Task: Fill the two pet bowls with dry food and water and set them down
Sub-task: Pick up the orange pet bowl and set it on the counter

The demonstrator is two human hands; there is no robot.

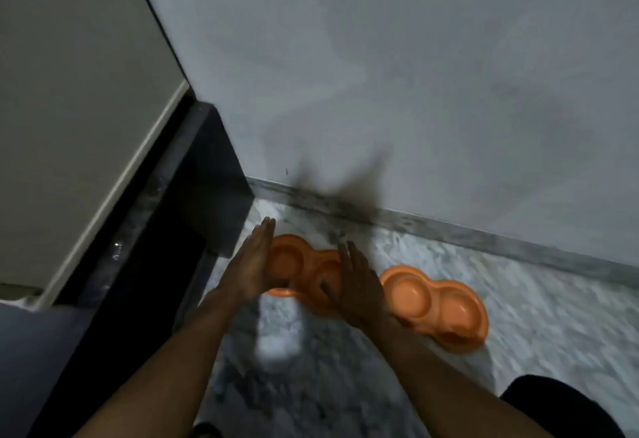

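Observation:
Two orange double-well pet bowls lie on the marble floor near the wall. The left bowl [304,257] sits between my hands and the right bowl [435,302] lies apart, further right. My left hand [254,261] hovers flat at the left bowl's left end, fingers straight. My right hand [358,282] is spread over that bowl's right well and covers part of it. Neither hand grips anything. The wells look empty, though the picture is blurred.
A grey wall [415,74] with a stone skirting [484,233] runs behind the bowls. A dark cabinet base [207,168] and a pale cabinet front [69,91] stand at the left. My dark-clothed knee [560,406] shows at the bottom right.

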